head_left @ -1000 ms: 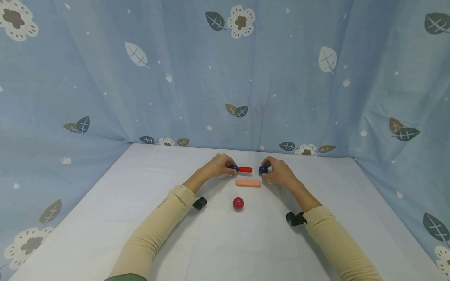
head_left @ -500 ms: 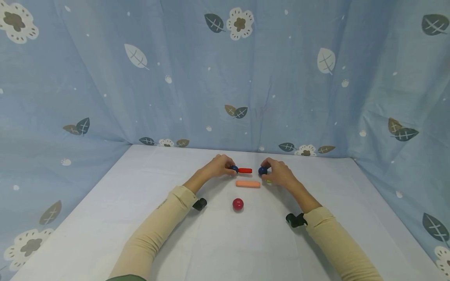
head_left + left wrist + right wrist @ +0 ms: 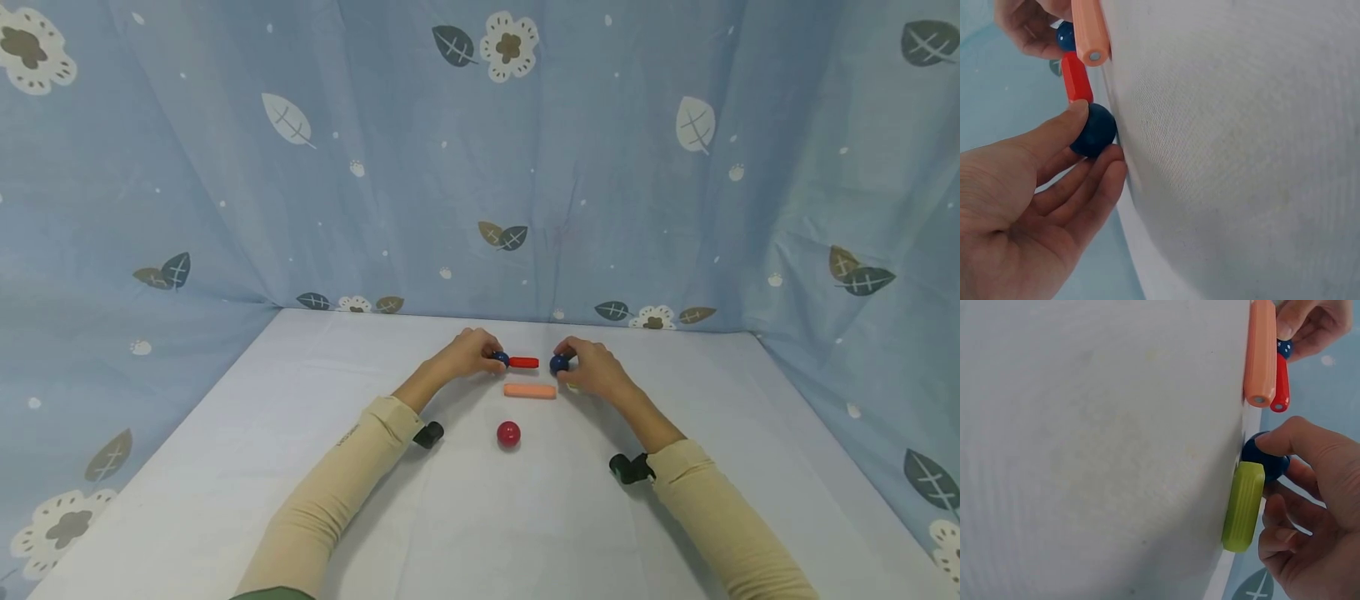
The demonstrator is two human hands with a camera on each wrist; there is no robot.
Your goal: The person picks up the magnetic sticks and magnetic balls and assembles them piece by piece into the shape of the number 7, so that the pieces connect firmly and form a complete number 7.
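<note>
On the white table (image 3: 517, 525), our left hand (image 3: 467, 353) pinches one blue ball (image 3: 1095, 132), apparently touching the red rod (image 3: 1077, 78); our right hand (image 3: 599, 370) pinches a second blue ball (image 3: 1267, 455) beside the green rod (image 3: 1244, 507). A loose pinch could set either ball rolling.

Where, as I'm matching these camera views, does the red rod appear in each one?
Head: the red rod, below and right of centre, beside the blue ball that the left hand holds.
Left wrist: the red rod, upper left, just above that ball.
Right wrist: the red rod, upper right, just below that ball.
Shared landmark: the orange rod, seen near it in all three.
</note>
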